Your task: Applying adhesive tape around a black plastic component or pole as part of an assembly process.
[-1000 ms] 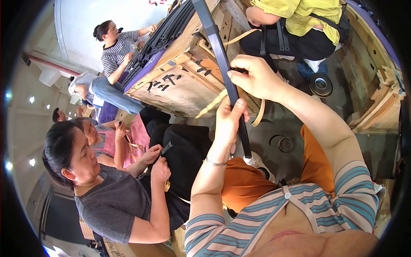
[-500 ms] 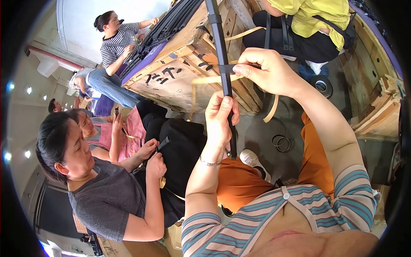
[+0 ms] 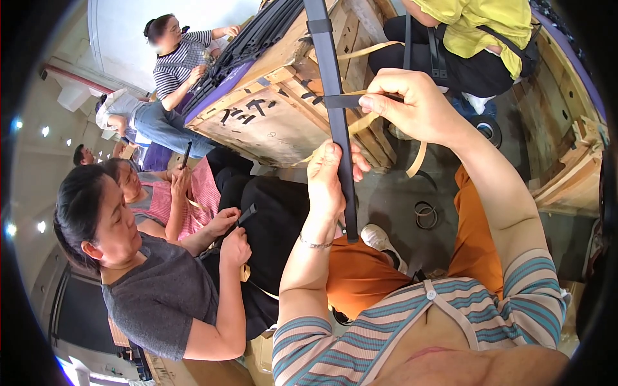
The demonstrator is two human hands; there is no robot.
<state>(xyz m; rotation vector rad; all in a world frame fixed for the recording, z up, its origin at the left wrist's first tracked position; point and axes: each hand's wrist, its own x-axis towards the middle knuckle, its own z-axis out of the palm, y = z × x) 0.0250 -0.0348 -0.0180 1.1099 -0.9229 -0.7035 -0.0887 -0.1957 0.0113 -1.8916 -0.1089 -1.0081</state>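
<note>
A long dark bar (image 3: 333, 74) stands slanted in front of me, its lower end over my orange trousers. My left hand (image 3: 328, 177) is closed round the bar below its middle, thumb along its face. My right hand (image 3: 412, 103), to the right of the bar, pinches a strip of black tape (image 3: 346, 101) that lies across the bar and stretches sideways to my fingertips. A narrow tan strip (image 3: 418, 159) hangs below my right hand. Higher up, another black band (image 3: 319, 26) circles the bar.
Beyond the bar, a wooden crate (image 3: 257, 125) carries many black bars (image 3: 251, 45). At my left sits a person in a dark grey shirt (image 3: 161, 293); someone in a yellow top (image 3: 473, 32) sits ahead at right. Tape rolls (image 3: 425, 215) lie on the floor.
The bar has turned slightly, showing a broader face. My right hand has moved a little to the right, drawing out more of the black tape; the tan strip has shifted with it.
</note>
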